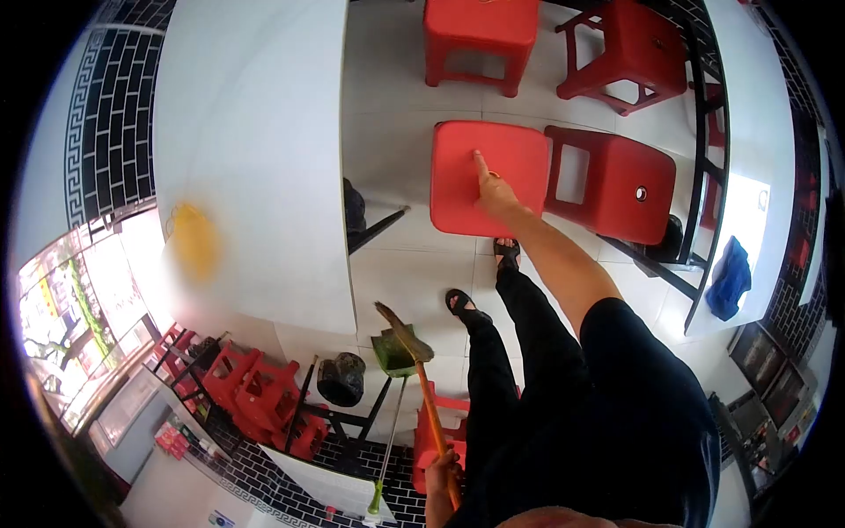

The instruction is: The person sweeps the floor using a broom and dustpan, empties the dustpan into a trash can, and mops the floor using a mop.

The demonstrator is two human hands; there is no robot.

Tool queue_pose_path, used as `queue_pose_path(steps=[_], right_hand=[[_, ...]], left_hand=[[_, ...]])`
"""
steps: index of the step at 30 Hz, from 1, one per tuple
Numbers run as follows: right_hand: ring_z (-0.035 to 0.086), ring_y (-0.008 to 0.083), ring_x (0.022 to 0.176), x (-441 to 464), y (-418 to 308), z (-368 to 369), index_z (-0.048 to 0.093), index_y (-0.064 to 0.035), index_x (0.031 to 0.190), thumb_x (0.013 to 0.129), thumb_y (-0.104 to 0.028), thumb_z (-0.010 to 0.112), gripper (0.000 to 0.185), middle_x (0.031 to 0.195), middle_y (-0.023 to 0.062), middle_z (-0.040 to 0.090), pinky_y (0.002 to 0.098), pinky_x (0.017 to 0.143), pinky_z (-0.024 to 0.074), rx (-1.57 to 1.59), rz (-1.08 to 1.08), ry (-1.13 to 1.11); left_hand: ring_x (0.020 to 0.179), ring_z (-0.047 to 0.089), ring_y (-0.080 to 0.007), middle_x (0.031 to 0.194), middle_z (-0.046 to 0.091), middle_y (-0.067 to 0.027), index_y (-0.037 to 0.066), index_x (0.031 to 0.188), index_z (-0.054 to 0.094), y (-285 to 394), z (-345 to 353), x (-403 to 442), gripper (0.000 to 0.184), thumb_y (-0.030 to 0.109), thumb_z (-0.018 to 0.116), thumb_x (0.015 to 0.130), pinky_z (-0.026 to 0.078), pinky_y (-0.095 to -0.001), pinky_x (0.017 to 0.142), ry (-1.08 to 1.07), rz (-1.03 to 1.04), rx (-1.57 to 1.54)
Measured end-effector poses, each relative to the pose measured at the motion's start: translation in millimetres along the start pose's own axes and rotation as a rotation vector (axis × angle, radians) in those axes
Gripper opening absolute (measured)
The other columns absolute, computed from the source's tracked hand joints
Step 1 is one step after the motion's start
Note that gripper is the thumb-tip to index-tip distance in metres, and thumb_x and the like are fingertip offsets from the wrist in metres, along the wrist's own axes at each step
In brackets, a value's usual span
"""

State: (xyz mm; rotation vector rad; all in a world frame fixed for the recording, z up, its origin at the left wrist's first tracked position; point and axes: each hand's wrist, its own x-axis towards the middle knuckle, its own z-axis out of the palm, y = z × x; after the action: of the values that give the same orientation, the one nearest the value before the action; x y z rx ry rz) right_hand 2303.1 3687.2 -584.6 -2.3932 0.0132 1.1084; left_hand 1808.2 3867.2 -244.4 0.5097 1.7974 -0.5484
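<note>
Pale tiled floor [400, 286] between white tables [255, 114]. Right hand [497, 191] on seat of red stool [453, 198] in aisle, index finger [481, 164] stretched out; cannot tell whether other fingers grip. Left hand [442, 473] closed round orange-handled broom [432, 414], bristles partly covering green dustpan [391, 354]. 3 more red stools [647, 163] near 1st. Blue cloth [730, 282] on right-hand table.

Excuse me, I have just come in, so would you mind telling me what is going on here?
A person stands holding a broom by its orange handle in the left hand. The right hand is at the seat of a red stool, one finger stretched out; its other fingers are hard to make out. The broom's head is over or beside a green dustpan; contact is unclear.
</note>
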Motion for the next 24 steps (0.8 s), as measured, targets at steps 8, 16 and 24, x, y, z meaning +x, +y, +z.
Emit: queue_pose_path(steps=[8, 16, 24], right_hand=[[0.059, 0.0413, 0.122, -21.9, 66.8, -11.4, 0.021, -0.0087, 0.157, 0.083, -0.014, 0.073, 0.091, 0.135, 0.0244, 0.057, 0.0456, 0.101, 0.0500, 0.051, -0.054, 0.177], [0.057, 0.0463, 0.122, -99.7, 307.4, -106.0, 0.031, 0.0021, 0.149, 0.087, -0.028, 0.072, 0.079, 0.139, 0.0334, 0.049, 0.0497, 0.099, 0.0514, -0.012, 0.432, 0.724], [0.057, 0.0431, 0.125, -105.7, 331.9, -113.3, 0.017, 0.0008, 0.157, 0.076, -0.023, 0.085, 0.109, 0.141, 0.0293, 0.053, 0.0425, 0.104, 0.0490, 0.170, 0.375, 0.658]], left_hand=[[0.044, 0.043, -0.0138, 0.067, 0.053, -0.0028, 0.003, 0.106, 0.060, 14.5, 35.5, -13.9, 0.017, 0.018, 0.064, 0.098, 0.034, -0.0317, 0.041, -0.003, 0.024, 0.140], [0.048, 0.052, -0.0155, 0.079, 0.061, -0.0063, 0.003, 0.124, 0.059, 29.6, 47.4, -4.8, 0.036, 0.010, 0.069, 0.090, 0.044, -0.0311, 0.044, -0.033, 0.058, 0.178], [0.054, 0.052, -0.0130, 0.078, 0.059, -0.0026, 0.001, 0.123, 0.059, 40.2, 83.2, -23.5, 0.032, 0.015, 0.066, 0.095, 0.043, -0.0276, 0.046, 0.006, 0.067, 0.314]])
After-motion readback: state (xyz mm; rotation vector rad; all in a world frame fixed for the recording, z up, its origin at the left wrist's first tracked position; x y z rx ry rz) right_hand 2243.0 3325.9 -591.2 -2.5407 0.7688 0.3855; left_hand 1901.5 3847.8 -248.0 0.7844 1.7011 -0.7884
